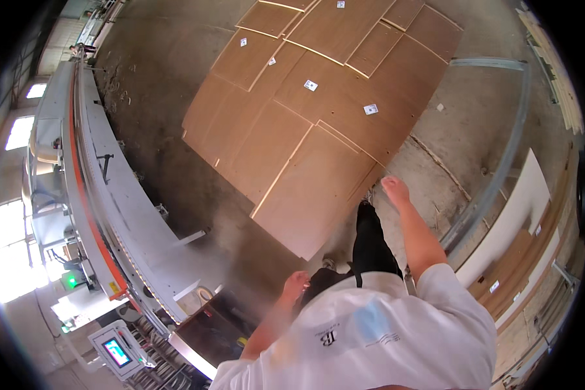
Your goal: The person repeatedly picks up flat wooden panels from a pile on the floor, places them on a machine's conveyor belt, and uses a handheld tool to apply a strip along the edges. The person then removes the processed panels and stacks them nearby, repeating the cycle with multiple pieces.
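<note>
A stack of flat brown wood panels point(286, 130) of various sizes lies in front of my legs, with small white labels point(311, 85) on some of them. My right hand point(395, 190) hangs beside the stack's near right corner, its fingers curled in and nothing visible in them. Lower down on the left, by my dark-trousered thigh, is my left hand point(297, 284). Its fingers are loosely bent and a little apart, and it appears to hold nothing. Neither hand is seen touching a panel.
A long grey machine point(120, 172) with an orange stripe runs along the left, with a lit control screen point(116, 351) at its near end. On the right, a metal frame point(519, 123) stands on the concrete floor near leaning white and brown boards point(510, 227). A person point(81, 49) is far off.
</note>
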`<state>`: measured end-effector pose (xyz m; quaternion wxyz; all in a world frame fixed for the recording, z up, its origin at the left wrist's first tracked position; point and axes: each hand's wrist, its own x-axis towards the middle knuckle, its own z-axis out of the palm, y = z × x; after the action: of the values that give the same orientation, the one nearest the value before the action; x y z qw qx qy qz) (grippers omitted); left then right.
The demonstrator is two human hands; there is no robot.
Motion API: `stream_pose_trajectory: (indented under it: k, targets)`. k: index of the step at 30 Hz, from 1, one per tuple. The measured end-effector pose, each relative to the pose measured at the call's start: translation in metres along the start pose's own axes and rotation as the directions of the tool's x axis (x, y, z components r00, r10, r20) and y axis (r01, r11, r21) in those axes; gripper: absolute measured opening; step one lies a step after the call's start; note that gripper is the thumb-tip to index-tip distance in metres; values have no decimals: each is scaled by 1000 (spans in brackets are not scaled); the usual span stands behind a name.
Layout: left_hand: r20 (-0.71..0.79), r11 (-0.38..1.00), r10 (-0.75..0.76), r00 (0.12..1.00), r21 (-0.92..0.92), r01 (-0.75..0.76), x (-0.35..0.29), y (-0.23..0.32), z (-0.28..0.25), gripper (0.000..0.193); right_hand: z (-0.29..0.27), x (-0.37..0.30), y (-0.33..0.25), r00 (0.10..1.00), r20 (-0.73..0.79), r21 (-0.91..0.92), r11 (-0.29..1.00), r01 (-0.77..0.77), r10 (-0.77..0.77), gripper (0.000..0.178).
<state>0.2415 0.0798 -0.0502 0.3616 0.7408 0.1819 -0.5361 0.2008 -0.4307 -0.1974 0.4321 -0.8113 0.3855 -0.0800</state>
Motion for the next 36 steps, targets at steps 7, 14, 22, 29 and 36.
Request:
stream_pose_trajectory:
  k: [7,14,22,29,36]
  targets:
    - [-19,997,23,1000,-73,-25,29,151,53,35,16,172,119,793,207,-87,819,-568,572,72]
    - [-163,986,163,973,65,-154,268,282,72,24,45,205,118,579,165,436,467,-769,799,64]
    - [-574,951,303,761,228,-207,520,451,55,35,6,187,97,590,367,458,412,-788,719,66]
    - [-495,991,115,861,4,-130,467,527,84,48,-8,179,101,505,408,426,331,-842,761,63]
    - [-427,990,81,901,-69,-122,464,489,95,47,-16,167,102,530,479,481,296,-825,700,64]
